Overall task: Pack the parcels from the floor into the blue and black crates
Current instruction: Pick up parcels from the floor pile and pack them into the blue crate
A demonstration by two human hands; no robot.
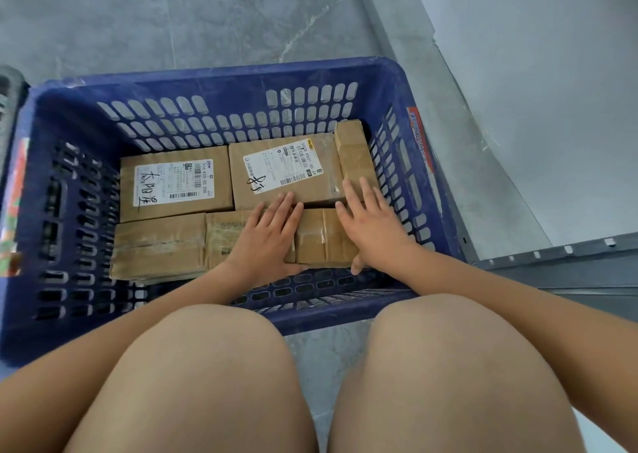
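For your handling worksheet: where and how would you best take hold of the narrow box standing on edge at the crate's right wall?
Pinch the narrow box by its exposed top edge, coming straight down. It stands wedged between the labelled box and the crate wall, so its sides are blocked.

- I saw the blue crate (414, 83) was perforated, slightly glossy plastic.
- Parcels (176, 185) were matt brown cardboard, shiny tape, white paper labels.
- Floor (207, 14) looked smooth grey stone.

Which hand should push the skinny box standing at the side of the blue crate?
Probably the right hand. Its fingers already lie against the skinny box by the blue crate's right wall. The left hand rests on the front parcels, farther away.
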